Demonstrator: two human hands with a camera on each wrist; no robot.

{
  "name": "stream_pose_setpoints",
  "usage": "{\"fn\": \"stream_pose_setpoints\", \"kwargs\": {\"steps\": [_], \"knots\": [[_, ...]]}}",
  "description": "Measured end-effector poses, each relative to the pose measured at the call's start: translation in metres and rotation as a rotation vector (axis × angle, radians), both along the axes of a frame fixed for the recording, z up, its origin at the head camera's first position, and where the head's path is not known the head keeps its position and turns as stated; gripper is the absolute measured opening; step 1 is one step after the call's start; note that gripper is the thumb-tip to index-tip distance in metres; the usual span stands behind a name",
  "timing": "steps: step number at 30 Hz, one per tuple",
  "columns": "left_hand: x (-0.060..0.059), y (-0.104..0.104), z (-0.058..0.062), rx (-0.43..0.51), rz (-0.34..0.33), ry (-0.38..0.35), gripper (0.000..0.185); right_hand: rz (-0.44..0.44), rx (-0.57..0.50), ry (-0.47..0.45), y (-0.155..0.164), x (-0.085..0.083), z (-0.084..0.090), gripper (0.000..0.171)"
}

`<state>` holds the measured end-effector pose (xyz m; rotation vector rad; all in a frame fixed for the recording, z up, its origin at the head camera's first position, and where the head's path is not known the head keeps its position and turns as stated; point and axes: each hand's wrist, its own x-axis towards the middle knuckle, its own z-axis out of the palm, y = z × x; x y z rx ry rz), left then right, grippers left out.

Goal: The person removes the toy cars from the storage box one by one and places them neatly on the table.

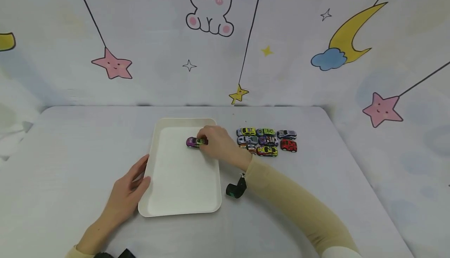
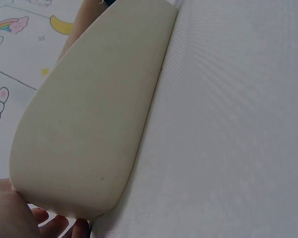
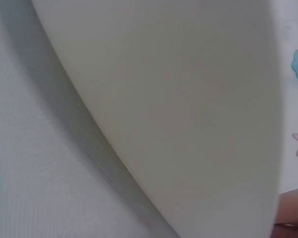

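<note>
A purple-and-green toy car (image 1: pixel 193 142) is at the upper right part of a shallow white tray (image 1: pixel 179 187). My right hand (image 1: pixel 218 142) reaches over the tray's right wall and pinches the car's right end between thumb and fingers; whether the car touches the tray floor is hard to tell. With my left hand (image 1: pixel 128 193) I hold the tray's left edge, thumb over the rim and fingers along the outside. The left wrist view shows the tray's outer wall (image 2: pixel 89 129) with the fingers (image 2: pixel 54 225) at its far end. In the right wrist view the tray wall (image 3: pixel 179 114) hides the car.
Right of the tray, several toy cars stand in a close group, among them a red car (image 1: pixel 288 145), a silver car (image 1: pixel 286 134) and a yellow-red car (image 1: pixel 267 151). A white cloth (image 1: pixel 88 144) covers the table. Behind it hangs a patterned backdrop (image 1: pixel 158 35).
</note>
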<state>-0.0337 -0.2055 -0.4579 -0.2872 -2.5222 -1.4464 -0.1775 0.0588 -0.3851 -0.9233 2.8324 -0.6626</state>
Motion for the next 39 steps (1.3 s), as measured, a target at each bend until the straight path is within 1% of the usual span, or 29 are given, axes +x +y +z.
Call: {"fn": "stream_pose_setpoints", "kwargs": {"steps": [4,11,15,21,24,29,34,39], "knots": [[0.000,0.000,0.000,-0.004,0.002,0.000,0.056,0.009,-0.042,0.020,0.007,0.002,0.005,0.022],[0.001,0.001,0.002,-0.010,0.001,-0.001,0.057,0.025,-0.086,0.053,0.022,0.009,0.016,0.021],[0.001,0.001,0.002,-0.017,0.002,0.004,0.057,0.000,-0.111,0.041,0.033,0.014,0.024,0.023],[0.001,0.001,0.001,-0.008,-0.007,0.007,0.058,-0.046,-0.099,0.051,0.057,0.018,0.031,0.024],[0.001,0.001,0.002,0.000,-0.009,0.004,0.058,-0.060,-0.105,0.049,0.071,0.020,0.030,0.024],[0.002,0.001,0.002,0.007,-0.007,-0.007,0.057,-0.083,-0.112,0.033,0.090,0.021,0.023,0.027],[0.002,0.001,0.003,0.001,-0.005,-0.021,0.057,-0.101,-0.110,0.054,0.106,0.021,0.014,0.027],[0.002,0.001,0.003,0.005,-0.008,-0.028,0.056,-0.126,-0.099,0.077,0.122,0.024,0.008,0.028]]}}
